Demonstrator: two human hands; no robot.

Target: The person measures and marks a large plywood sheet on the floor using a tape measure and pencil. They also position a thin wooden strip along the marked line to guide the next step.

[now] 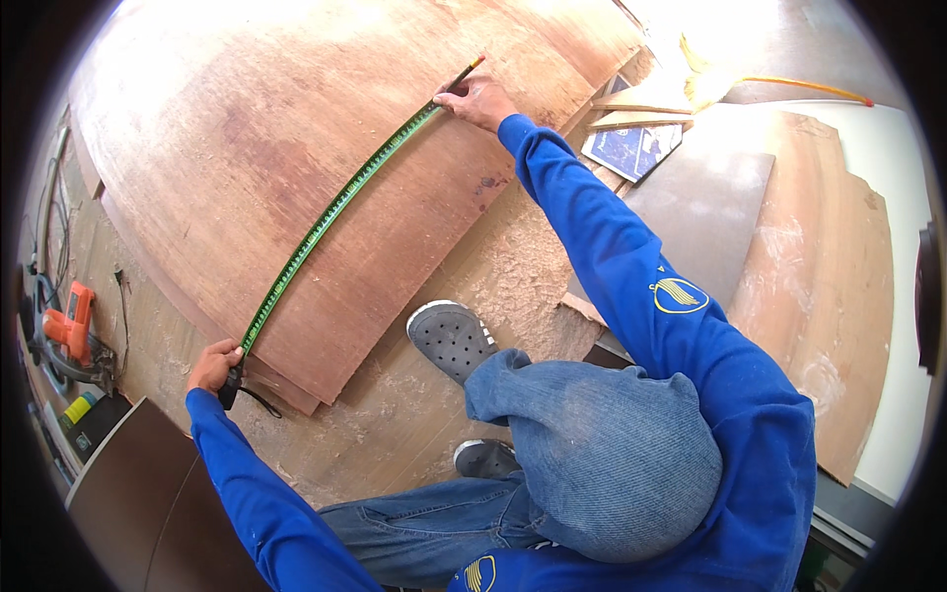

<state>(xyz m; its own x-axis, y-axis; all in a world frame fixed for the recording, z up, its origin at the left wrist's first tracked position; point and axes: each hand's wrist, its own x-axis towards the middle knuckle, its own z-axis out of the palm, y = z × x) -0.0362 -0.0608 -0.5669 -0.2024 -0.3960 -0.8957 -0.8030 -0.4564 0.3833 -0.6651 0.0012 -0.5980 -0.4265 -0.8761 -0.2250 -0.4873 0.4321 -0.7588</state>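
A green tape measure blade point(330, 219) stretches diagonally across a reddish-brown plywood sheet point(395, 266). Near the sheet's lower left corner, my left hand point(212, 367) is closed on the dark tape case point(231, 388), whose black strap hangs beside it. Up at the blade's far end, my right hand point(480, 103) is closed and rests on the sheet. Its fingers pinch the blade's end together with a thin dark pencil point(466, 72) with a red and yellow tip. The fingers partly hide the end of the blade.
An orange power saw point(69, 324) lies on the floor at the left, near a brown panel point(148, 503). Wood shavings point(518, 266) cover the floor by my shoe point(451, 340). At the right are a grey board point(705, 222), plywood offcuts point(824, 266) and a broom point(710, 84).
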